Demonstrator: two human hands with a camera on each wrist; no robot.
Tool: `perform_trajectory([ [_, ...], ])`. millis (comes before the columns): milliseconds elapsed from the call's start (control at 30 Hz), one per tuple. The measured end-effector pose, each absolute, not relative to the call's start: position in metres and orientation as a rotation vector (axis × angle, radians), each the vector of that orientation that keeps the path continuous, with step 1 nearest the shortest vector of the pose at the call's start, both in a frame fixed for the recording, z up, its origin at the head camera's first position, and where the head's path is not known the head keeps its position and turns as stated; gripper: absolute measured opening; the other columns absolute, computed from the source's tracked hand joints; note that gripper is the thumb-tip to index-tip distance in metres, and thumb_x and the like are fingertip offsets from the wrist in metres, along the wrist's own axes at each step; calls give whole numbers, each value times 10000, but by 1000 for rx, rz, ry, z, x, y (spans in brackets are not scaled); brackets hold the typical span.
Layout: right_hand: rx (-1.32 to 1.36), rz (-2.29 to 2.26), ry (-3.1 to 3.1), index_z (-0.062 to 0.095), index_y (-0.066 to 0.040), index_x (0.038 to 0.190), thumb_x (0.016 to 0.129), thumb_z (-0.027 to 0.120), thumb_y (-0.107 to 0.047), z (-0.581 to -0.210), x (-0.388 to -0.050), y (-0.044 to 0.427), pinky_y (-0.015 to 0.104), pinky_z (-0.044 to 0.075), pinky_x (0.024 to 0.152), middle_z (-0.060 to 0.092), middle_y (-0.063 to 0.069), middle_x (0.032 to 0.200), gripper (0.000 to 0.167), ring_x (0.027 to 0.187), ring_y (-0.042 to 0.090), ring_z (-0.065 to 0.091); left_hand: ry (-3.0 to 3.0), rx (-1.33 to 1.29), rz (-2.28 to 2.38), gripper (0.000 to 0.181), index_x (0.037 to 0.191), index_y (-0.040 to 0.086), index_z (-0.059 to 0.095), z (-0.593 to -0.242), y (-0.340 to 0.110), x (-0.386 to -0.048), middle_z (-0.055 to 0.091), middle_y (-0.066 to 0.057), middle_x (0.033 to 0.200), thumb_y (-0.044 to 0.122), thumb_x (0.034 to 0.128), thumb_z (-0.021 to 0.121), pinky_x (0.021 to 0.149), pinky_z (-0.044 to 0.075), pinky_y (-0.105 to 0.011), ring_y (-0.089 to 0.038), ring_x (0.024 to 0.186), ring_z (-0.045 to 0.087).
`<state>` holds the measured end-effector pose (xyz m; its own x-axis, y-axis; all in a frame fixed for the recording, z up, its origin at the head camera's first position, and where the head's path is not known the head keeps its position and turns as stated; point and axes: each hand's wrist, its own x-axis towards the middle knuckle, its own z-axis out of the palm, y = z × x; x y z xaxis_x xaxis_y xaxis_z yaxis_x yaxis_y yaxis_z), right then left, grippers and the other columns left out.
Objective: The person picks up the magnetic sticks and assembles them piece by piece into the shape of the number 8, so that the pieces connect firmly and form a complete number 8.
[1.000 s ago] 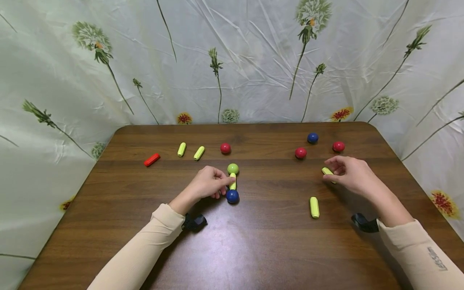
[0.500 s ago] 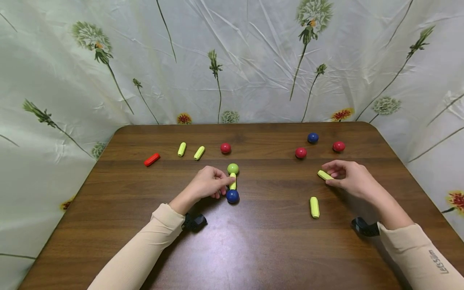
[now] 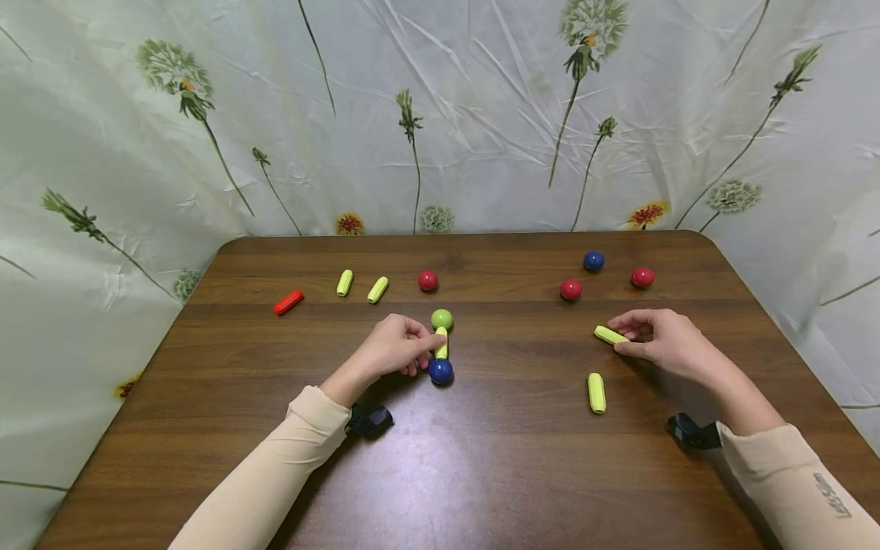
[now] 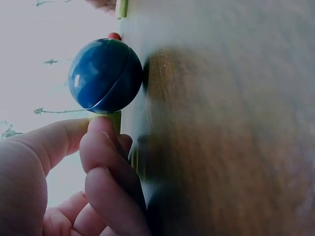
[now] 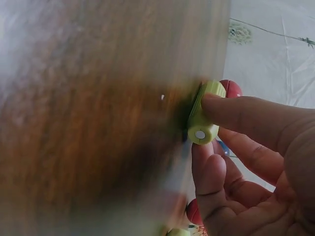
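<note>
The left hand [image 3: 395,347] pinches a yellow-green stick [image 3: 441,345] standing between a green ball [image 3: 442,319] at its far end and a blue ball [image 3: 441,371] at its near end. In the left wrist view the blue ball [image 4: 106,76] sits just beyond the fingertips and covers most of the stick. On the right, the right hand [image 3: 670,340] holds another yellow-green stick [image 3: 609,335] between thumb and fingers. The right wrist view shows a pale round spot on the end of this stick [image 5: 209,120]. A further yellow-green stick [image 3: 596,393] lies nearer the front.
At the wooden table's [image 3: 522,473] back left lie a red stick [image 3: 288,302], two yellow-green sticks [image 3: 345,283] [image 3: 377,290] and a red ball [image 3: 428,281]. Two red balls [image 3: 571,289] [image 3: 642,277] and a blue ball [image 3: 593,261] are at the back right. A flowered cloth hangs behind.
The right hand has gripped its stick and shifted it a little left and nearer, turning it flatter across the view. The left hand and its joined pieces have stayed put.
</note>
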<state>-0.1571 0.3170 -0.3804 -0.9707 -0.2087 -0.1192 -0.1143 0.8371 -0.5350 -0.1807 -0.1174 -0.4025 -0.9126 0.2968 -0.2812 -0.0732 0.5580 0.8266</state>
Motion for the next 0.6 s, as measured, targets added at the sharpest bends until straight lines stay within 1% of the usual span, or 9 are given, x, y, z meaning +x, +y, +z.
perform_trajectory([
  [100,-261,-785,2849,765,-42,1228,949,828,-226,-381,-158,314,222,492,776,786,37,1033,341,945,117,690,2403,176,1303,335,803,104,748,-403,-119,-180,676,14,614,379,993,774,474,461,-229,-98,468,576],
  [333,-323,-784,2895,786,-42,1171,935,835,-186,-380,-163,303,235,483,758,782,19,960,281,897,102,668,2405,167,1303,341,805,104,746,-405,-120,-178,675,14,618,387,993,777,485,465,-232,-98,478,572],
  [600,-384,-850,2859,782,-62,1186,955,819,-181,-371,-173,278,236,495,773,781,35,995,263,944,159,689,2419,154,1287,344,798,112,742,-403,-118,-177,676,18,618,393,993,776,492,466,-230,-96,483,574],
])
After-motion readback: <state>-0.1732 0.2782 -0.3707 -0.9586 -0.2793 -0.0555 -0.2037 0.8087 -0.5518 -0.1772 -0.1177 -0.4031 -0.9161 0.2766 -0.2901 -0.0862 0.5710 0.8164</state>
